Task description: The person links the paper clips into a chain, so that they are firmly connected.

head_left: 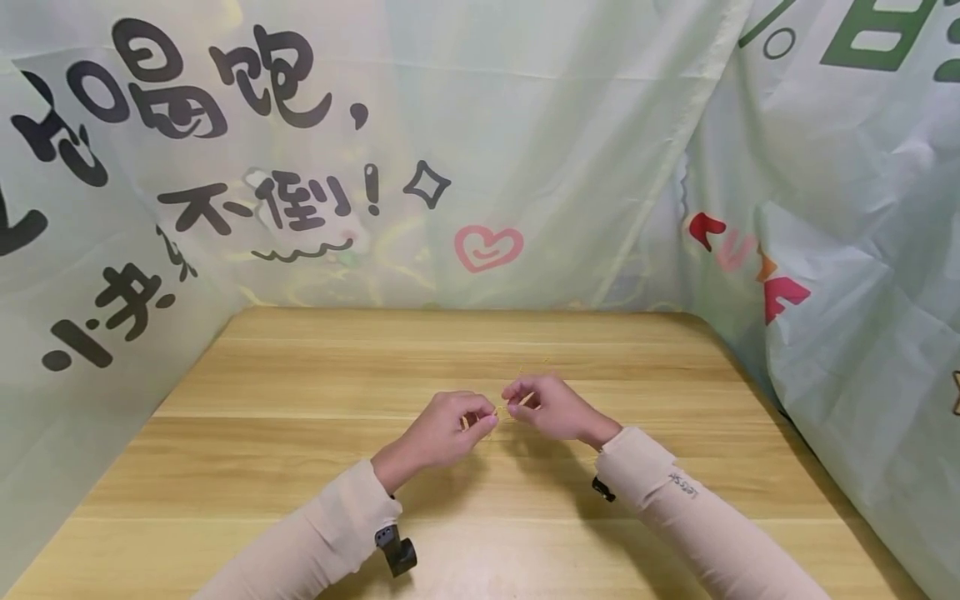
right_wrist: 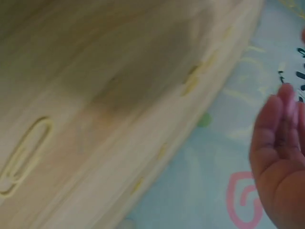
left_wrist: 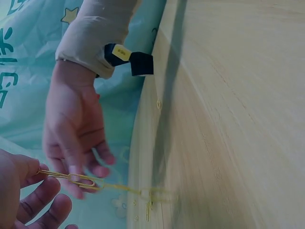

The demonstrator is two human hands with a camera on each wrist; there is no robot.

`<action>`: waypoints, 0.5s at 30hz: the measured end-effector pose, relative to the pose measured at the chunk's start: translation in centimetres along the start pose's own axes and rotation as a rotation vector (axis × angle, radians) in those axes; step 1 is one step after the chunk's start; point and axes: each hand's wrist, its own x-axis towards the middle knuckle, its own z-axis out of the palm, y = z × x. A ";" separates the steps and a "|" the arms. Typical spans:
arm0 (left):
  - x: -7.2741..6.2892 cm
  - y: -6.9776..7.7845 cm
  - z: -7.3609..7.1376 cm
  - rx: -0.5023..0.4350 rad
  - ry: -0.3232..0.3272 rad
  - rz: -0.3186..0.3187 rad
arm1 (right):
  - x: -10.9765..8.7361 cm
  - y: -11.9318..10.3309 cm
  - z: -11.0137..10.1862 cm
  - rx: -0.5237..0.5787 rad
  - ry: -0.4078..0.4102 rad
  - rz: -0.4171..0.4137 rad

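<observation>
Yellow paperclip chain (left_wrist: 119,186) pinched in left grip (head_left: 447,427); right grip (head_left: 557,408) just beside, hold unclear.

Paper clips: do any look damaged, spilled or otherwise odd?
Nothing clearly stands out. The left hand pinches a linked clip chain with no damage visible, though its far end is blurred; loose clips lie scattered on the tabletop.

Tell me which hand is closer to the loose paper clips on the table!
Right. In the head view, the loose paper clips lie just beyond the right hand; the left hand, pinching a paper clip chain, is farther, to their left.
</observation>
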 end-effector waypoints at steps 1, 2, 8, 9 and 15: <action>0.0 0.0 0.0 0.000 -0.002 -0.002 | 0.0 0.2 0.1 -0.034 -0.027 0.017; -0.1 0.0 0.0 -0.001 -0.005 -0.004 | 0.0 0.4 0.2 -0.067 -0.057 0.034; -0.2 0.1 0.0 -0.017 -0.016 -0.014 | -0.1 1.1 0.9 -0.172 -0.206 0.074; -0.2 0.1 0.0 -0.019 -0.016 -0.014 | -0.1 1.1 1.0 -0.184 -0.218 0.071; -0.2 0.1 -0.1 -0.018 -0.011 -0.012 | -0.3 1.1 1.2 -0.251 -0.292 0.083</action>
